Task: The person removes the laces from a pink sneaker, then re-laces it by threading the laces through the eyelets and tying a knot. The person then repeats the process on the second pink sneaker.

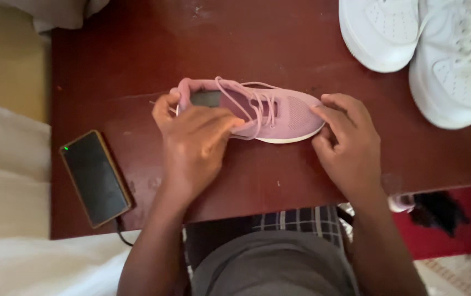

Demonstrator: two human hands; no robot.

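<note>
A small pink knit shoe [285,112] with pink laces and a white sole lies on its side on the dark red wooden table [136,60], toe pointing right. My left hand [191,137] grips its heel end, thumb behind the heel and fingers stretched over the opening toward the laces. At the toe, my right hand [348,142] rests with its fingertips pressing the front of the shoe.
Two white sneakers [427,49] stand at the table's back right corner. A black phone [95,178] with a cable lies near the front left edge. White cloth [5,181] lies to the left of the table, and a red floor with a dark object [438,211] lies at the right.
</note>
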